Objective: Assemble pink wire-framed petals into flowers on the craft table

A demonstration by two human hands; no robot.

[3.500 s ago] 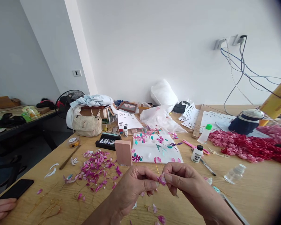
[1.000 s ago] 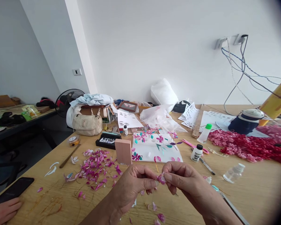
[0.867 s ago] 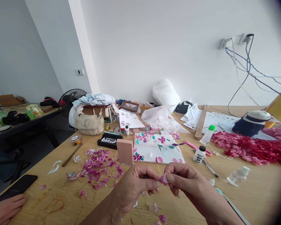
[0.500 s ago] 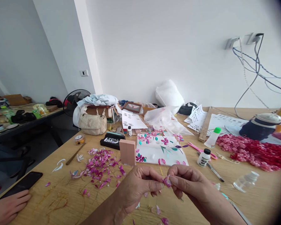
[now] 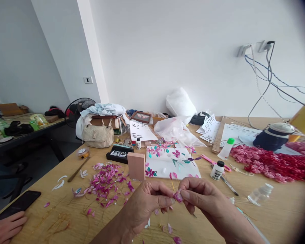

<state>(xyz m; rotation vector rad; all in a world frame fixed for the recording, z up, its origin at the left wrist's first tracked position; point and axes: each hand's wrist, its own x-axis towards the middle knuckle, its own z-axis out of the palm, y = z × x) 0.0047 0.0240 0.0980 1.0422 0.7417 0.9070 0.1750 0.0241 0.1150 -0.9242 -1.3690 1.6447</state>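
Between my two hands, above the front of the table, is a small pink-purple fabric flower [image 5: 178,196]. My left hand [image 5: 155,200] pinches its left edge with thumb and forefinger. From the other side, my right hand [image 5: 202,196] grips it between thumb and fingers; a thin stem end shows below that hand. Just beyond them lies a white sheet [image 5: 162,166] bearing pink flowers and green leaves. A heap of loose magenta petals [image 5: 106,184] with thin wires spreads to the left. Several stray petals [image 5: 177,240] lie below my hands.
A wooden block [image 5: 136,166] stands behind my left hand. To the right are a black-capped bottle [image 5: 217,171], pink scissors [image 5: 205,158], a clear bottle [image 5: 260,195] and red-pink flower strands [image 5: 269,166]. Another person's hand [image 5: 8,227] rests by a black phone [image 5: 17,205] at left.
The view has shifted slightly, so most things sit a little further left. Both hands keep their pinch on the flower, with hardly any change in pose.
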